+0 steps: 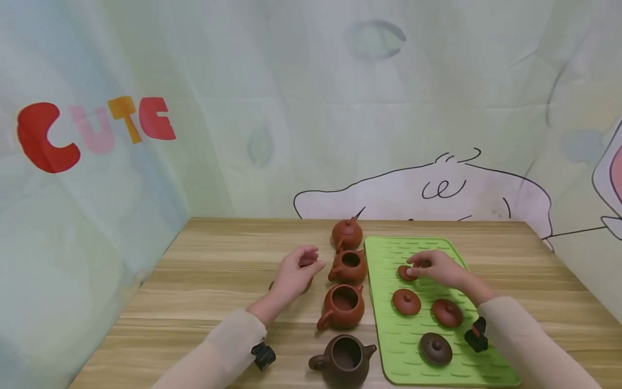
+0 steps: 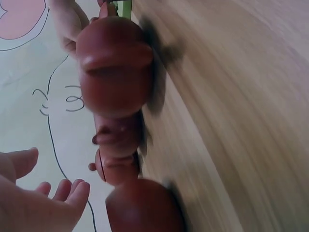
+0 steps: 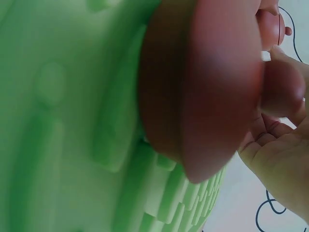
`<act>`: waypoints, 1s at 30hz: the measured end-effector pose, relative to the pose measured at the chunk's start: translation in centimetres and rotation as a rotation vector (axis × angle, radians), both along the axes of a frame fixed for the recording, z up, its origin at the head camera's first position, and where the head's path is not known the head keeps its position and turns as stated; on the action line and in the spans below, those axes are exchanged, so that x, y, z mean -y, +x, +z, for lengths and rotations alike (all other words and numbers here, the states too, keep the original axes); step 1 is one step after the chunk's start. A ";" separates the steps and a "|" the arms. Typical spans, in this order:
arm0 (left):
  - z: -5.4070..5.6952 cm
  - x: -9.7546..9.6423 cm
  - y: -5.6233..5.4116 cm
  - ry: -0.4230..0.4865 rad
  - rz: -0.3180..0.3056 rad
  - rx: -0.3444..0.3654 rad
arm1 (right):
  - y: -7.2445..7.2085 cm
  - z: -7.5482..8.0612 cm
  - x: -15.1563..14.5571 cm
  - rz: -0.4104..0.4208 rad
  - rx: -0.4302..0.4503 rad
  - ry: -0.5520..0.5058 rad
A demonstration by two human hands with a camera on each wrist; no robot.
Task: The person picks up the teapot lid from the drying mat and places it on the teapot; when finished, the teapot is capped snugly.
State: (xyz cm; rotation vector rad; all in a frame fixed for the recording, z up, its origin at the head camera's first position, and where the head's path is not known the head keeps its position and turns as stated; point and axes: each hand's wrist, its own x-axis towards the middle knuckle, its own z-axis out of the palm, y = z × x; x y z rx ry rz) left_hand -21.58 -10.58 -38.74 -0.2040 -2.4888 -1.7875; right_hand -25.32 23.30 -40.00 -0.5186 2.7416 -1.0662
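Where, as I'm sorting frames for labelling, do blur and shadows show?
Head view: the dark teapot looks fairly crisp under soft light; left wrist view: the nearest red-brown teapot is blurred, with a smeared dark shadow on the wooden tabletop; right wrist view: the near lid and the green mat at left look soft.

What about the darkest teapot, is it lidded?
No, the darkest teapot has an uncovered opening, and a dark lid lies on the green mat.

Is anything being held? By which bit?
The left hand holds nothing. The right hand is at a red-brown lid, but covers part of it, so I can't tell whether it's gripped, or where.
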 end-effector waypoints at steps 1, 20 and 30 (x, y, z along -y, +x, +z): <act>-0.1 -0.3 -0.1 -0.007 -0.013 0.007 | 0.0 -0.2 0.0 -0.004 0.006 0.003; -1.5 -3.1 -0.8 -0.118 -0.106 0.065 | -0.5 -1.0 0.0 0.013 -0.021 0.011; -2.0 -3.4 -1.2 -0.161 -0.072 0.044 | -0.7 -0.5 0.2 0.042 -0.049 0.034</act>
